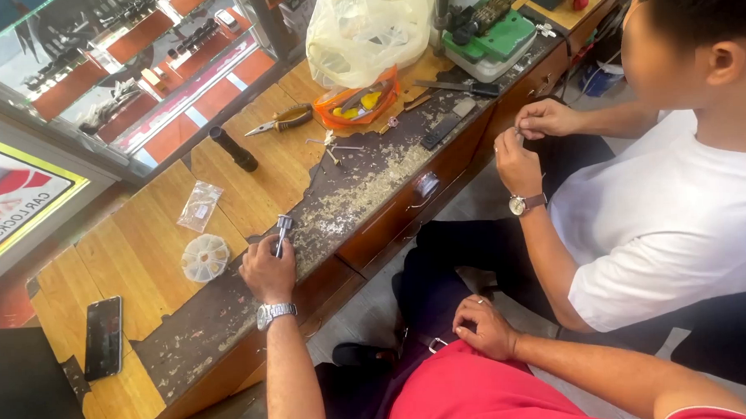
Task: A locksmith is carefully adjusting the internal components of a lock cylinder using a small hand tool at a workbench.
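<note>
1. Head view: a worn wooden bench (143, 267) strewn with metal filings runs beside a glass display case (137, 69).
2. Left hand (268, 271) rests on the bench edge, fingers closed around a small metal tool (282, 231) standing upright.
3. Right hand (486, 325) lies curled on the lap; whether it grips anything I cannot tell.
4. Just left of the left hand sits a round clear box (204, 257) of tiny parts, with a small clear bag (199, 205) beyond it.
5. Farther left lies a phone (103, 336).
6. Well beyond are pliers (281, 120), an orange pouch (357, 107) and a plastic bag (367, 28).
7. Across, another person pinches something small in both hands (527, 138).
</note>
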